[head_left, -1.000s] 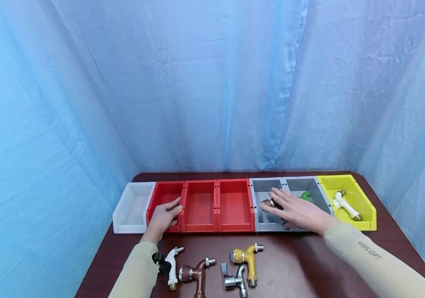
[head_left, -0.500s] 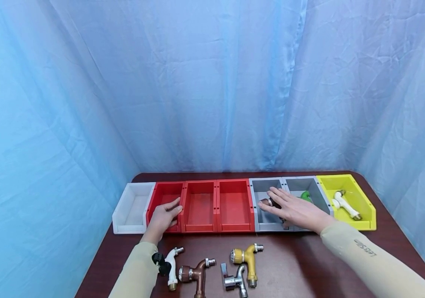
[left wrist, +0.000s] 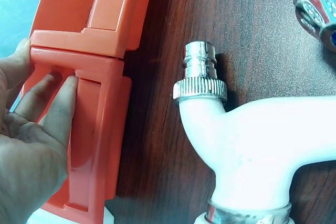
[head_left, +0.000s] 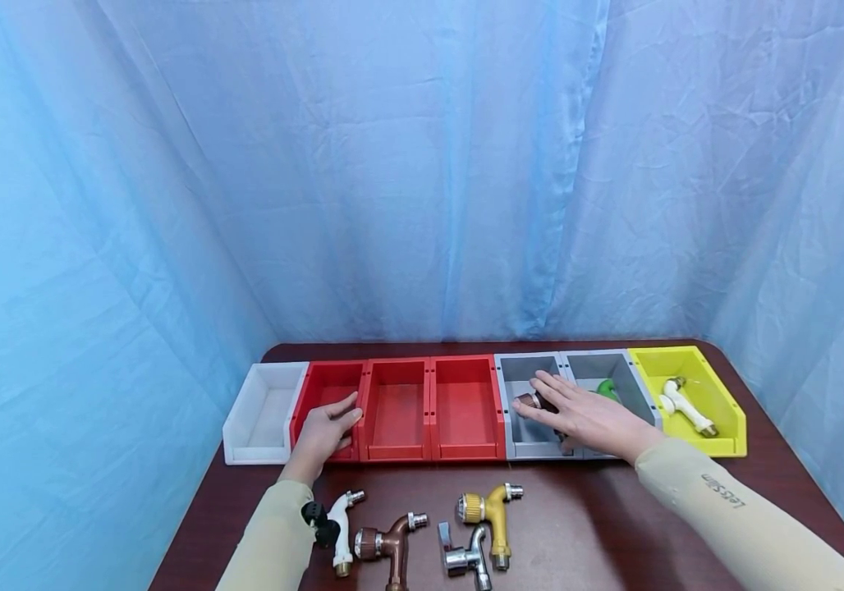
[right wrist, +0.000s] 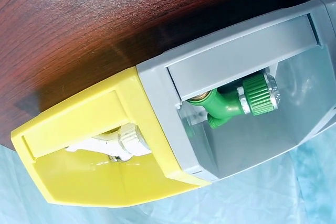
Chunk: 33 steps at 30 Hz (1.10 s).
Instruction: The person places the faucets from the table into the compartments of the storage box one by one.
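Note:
My right hand (head_left: 577, 410) reaches over the left grey bin (head_left: 533, 450) and holds a brown faucet (head_left: 528, 400). The faucet's ribbed knob shows between thumb and fingers; most of its body is hidden under the hand. Over the leftmost red bin (head_left: 322, 372), my left hand (head_left: 326, 431) rests with its fingers inside, touching the wall. In the left wrist view those fingers (left wrist: 60, 103) lie fairly straight against the red plastic, with the thumb at the rim. Nearest the left forearm lies a white faucet (left wrist: 252, 145). The right wrist view does not show the right hand.
A brown faucet (head_left: 395, 548), a chrome faucet (head_left: 466, 560) and a yellow faucet (head_left: 497, 521) lie before the bins. The right grey bin (right wrist: 241, 59) holds a green faucet (right wrist: 231, 103); the yellow bin (right wrist: 79, 121) holds another white faucet (right wrist: 107, 142). A white bin (head_left: 263, 453) ends the row.
My right hand and the brown faucet under it have shifted very slightly left. The left hand stays at the red bin, and the faucets on the table have not moved.

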{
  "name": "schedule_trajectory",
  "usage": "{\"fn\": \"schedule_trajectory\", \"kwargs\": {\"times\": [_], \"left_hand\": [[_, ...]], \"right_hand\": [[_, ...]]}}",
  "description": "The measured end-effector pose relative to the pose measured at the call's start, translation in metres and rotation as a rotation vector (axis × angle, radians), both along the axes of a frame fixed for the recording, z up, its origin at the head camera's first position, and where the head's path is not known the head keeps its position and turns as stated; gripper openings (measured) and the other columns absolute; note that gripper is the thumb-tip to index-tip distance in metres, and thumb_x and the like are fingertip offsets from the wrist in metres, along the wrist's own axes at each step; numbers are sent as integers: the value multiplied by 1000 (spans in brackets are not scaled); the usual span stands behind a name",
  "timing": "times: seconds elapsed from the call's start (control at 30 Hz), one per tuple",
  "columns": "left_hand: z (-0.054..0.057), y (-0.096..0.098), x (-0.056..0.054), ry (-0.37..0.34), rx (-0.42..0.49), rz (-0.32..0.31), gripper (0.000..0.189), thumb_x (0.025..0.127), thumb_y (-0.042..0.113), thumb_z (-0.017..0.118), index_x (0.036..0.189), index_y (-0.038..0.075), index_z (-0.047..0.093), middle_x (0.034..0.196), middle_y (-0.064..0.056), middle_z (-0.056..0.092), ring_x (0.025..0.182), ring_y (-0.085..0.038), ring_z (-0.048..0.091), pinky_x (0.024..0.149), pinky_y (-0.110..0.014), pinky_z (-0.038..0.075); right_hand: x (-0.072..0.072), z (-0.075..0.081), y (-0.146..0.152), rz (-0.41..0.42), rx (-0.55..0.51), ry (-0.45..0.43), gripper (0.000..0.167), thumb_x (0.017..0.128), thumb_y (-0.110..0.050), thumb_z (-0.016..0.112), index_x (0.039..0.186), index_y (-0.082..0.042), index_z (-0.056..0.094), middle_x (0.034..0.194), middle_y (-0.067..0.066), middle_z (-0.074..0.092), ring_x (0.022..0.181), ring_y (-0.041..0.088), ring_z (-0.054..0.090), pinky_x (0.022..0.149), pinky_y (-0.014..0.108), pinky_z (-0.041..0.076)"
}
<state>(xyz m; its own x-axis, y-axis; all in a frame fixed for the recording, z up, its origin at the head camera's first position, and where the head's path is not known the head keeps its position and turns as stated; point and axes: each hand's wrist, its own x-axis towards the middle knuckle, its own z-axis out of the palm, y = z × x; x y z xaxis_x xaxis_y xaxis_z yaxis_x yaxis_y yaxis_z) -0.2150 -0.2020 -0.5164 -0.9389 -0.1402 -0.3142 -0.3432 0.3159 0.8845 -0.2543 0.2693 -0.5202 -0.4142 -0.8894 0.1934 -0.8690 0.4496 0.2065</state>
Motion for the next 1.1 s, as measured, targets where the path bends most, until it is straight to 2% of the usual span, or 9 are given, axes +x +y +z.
{"fn": "schedule_trajectory", "kwargs": {"times": [0.33,0.63,0.73,0.9,0.97,1.1], "left_hand": [[1,-1,0,2,8,4,62,97,30,72,153,24,49,153,-19,46,135,-45,48,95,-48,57],[0,0,0,0,3,-4,61,97,30,71,154,24,48,154,-19,45,135,-44,48,95,-47,57],[0,0,0,2,2,-4,62,97,30,71,154,23,48,154,-19,45,135,-45,48,95,-47,57],[0,1,1,1,0,-5,62,97,29,71,154,23,48,154,-19,45,135,-44,48,95,-47,57],[1,1,1,-3,0,-6,62,97,29,71,154,23,47,154,-18,45,135,-44,48,95,-47,57],[2,0,1,-6,-4,-7,62,98,29,71,154,23,47,155,-19,45,135,-45,48,95,-48,57]], "right_hand": [[-2,0,0,6,-19,8,108,60,-40,96,154,-18,48,153,27,46,139,46,46,108,53,47],[-1,0,0,-25,9,-47,106,67,-38,94,158,-21,42,159,24,39,145,43,40,108,48,49],[1,0,1,-23,5,-45,103,69,-39,93,157,-20,44,158,21,42,143,41,44,101,45,55],[7,2,3,-6,-33,-43,91,74,-36,91,152,-13,50,152,21,50,136,41,52,99,51,55],[10,6,4,-23,-60,-36,85,76,-34,90,150,-10,53,148,20,55,134,41,54,102,54,52],[14,17,6,-115,-116,-20,75,81,-34,86,146,-8,57,142,17,61,130,41,58,102,56,52]]}}
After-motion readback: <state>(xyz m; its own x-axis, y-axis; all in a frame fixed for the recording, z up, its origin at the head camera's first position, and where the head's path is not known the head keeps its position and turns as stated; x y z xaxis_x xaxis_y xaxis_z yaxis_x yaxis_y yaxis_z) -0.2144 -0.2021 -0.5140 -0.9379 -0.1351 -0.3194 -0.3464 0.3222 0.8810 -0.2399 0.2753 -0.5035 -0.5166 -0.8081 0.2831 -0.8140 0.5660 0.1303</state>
